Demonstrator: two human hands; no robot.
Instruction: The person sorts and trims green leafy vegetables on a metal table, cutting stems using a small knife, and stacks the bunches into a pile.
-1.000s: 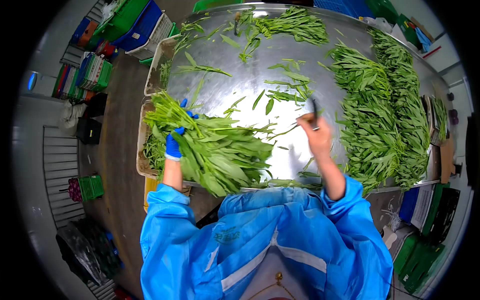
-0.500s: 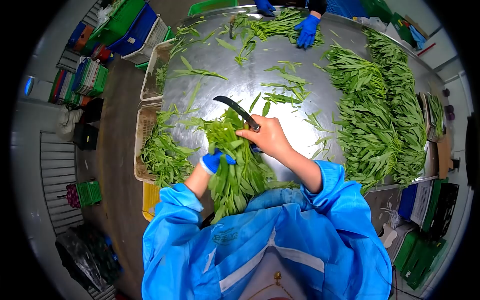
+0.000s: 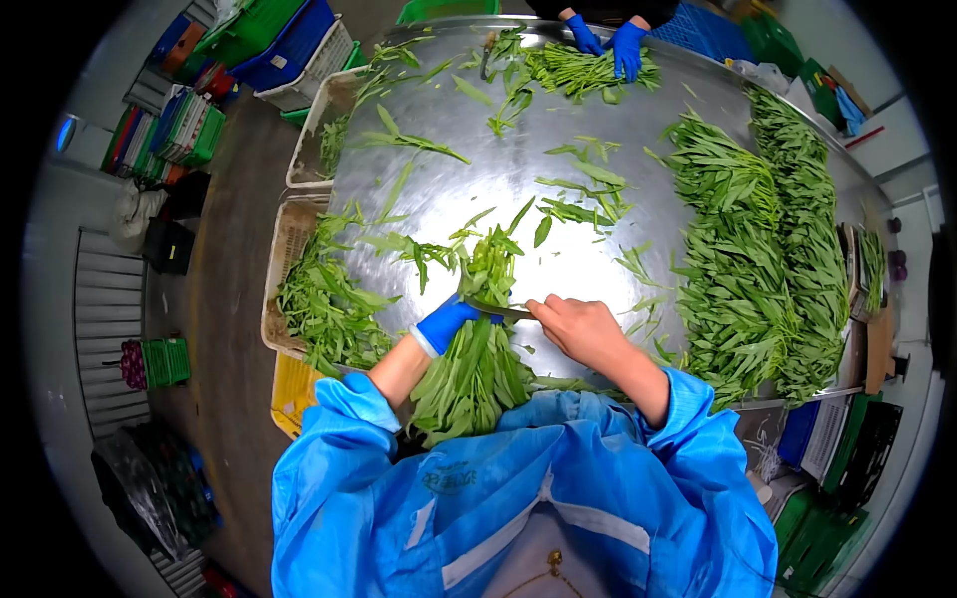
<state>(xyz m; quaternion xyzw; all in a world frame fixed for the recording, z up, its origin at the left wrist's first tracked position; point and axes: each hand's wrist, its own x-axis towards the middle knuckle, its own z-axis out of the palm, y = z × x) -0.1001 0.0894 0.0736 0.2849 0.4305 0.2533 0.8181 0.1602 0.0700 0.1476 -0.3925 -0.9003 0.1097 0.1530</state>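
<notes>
My left hand (image 3: 446, 324), in a blue glove, is wrapped round a bunch of long-leaved greens (image 3: 473, 384). The stems of the bunch point away from me over the table, and the leaves hang toward my body. My bare right hand (image 3: 580, 331) holds a curved knife (image 3: 501, 310). Its blade lies across the stems, close by the gloved fingers; whether it has cut into them I cannot tell. Loose leaves (image 3: 424, 251) are scattered around the stem ends.
The metal table (image 3: 419, 179) carries long rows of greens (image 3: 738, 259) at the right. A crate (image 3: 289, 239) with loose greens stands at the left edge. Across the table, a co-worker's blue-gloved hands (image 3: 625, 50) rest on another pile (image 3: 578, 75).
The knife, raised over the bunch before, now lies across its stems. My right hand has moved right and down. The co-worker's hands have come together over the far pile.
</notes>
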